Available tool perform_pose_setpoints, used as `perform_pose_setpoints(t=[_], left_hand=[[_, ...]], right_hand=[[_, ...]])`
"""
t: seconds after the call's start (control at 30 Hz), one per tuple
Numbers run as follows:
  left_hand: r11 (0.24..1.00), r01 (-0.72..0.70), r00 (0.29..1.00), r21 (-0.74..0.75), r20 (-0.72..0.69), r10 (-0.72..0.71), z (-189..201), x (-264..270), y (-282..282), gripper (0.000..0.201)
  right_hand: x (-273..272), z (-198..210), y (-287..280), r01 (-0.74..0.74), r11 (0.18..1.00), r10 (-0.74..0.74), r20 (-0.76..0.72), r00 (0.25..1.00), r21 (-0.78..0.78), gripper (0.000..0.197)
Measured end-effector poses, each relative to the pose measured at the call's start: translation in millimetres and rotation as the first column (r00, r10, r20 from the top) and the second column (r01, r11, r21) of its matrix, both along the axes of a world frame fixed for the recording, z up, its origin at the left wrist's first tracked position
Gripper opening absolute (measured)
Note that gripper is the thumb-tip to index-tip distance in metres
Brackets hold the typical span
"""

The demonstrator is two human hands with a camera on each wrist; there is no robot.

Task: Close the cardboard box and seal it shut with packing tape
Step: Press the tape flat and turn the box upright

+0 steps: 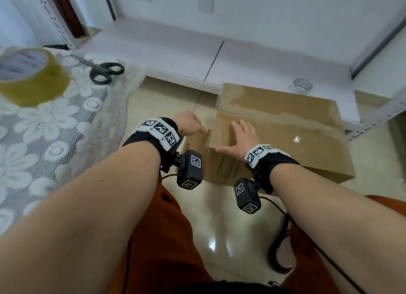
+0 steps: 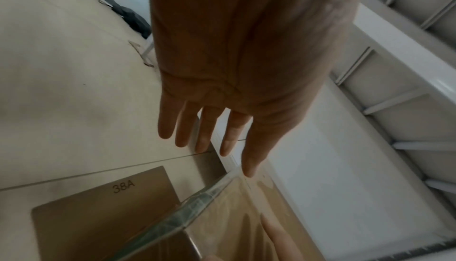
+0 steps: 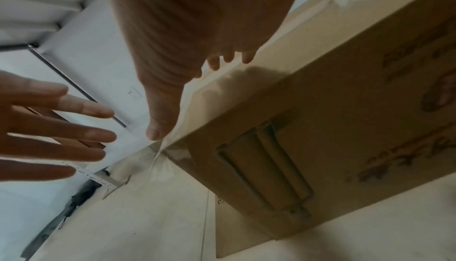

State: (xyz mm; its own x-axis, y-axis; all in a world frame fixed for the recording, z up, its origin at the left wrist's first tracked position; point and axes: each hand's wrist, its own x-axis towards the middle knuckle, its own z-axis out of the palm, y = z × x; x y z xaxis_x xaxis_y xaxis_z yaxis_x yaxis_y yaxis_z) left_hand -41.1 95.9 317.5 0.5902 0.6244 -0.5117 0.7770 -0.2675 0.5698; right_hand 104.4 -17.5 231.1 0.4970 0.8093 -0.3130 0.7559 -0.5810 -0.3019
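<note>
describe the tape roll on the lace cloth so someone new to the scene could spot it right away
Start at the table with the white flowered lace cloth, left of the cardboard box. The tape roll stands near its far left edge, left of the black-handled scissors. It is wide and yellowish brown, unlike the small pale roll on the white ledge behind the box.

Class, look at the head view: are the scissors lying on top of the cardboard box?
No: the scissors lie on the lace cloth, left of the cardboard box.
</note>
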Motion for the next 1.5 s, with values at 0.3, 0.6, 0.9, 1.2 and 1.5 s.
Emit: perform_pose_setpoints(t=[0.3,0.6,0.9,1.2,1.5], left_hand=[[0.989,-0.145,0.989,-0.030,0.033,0.146,-30,-2,27,0.039],[0.996,-0.084,0.995,-0.004,0.054,0.084,-41,15,31,0.035],[0.997,-0.081,0.994,0.001,0.077,0.081,-42,17,30,0.035],[0.999,-0.048,0.997,-0.019,0.066,0.049,-39,20,27,0.032],[0.999,0.023,1.000,-0.025,0.012,-0.023,-40,16,27,0.022]], right_hand=[[-8,-20,23,-0.095,0.995,0.095,0.130,0.987,-0.004,0.113],[-3,-30,18,-0.211,0.977,0.205,0.227,0.952,0.005,0.115],[-12,-19,18,-0.518,0.831,0.426,0.368,0.826,0.201,0.061],[-14,-26,21,-0.655,0.729,0.544,0.413,0.731,0.198,0.017],[-29,-27,36,-0.560,0.828,0.534,0.319,0.783,-0.012,0.028]])
